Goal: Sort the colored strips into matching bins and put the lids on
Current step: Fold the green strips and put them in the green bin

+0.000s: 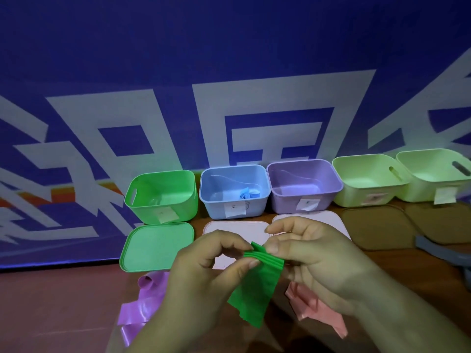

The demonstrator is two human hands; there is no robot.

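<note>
Pinching folded green strips (257, 284) between left hand (204, 276) and right hand (313, 253), partly hiding two pale lids (229, 226); flanked by purple strips (142, 304), pink strips (316, 309) on desk (63, 314).

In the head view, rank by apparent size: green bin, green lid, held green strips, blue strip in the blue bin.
1. The green bin and green lid: alike, unranked.
2. The green strips, enlarged by nearness.
3. The blue strip.

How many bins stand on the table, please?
5, in one row: green bin leftmost, then blue bin, purple bin, pale green bin and a second pale green bin rightmost. The frame cuts the last, so more may be hidden.
</note>
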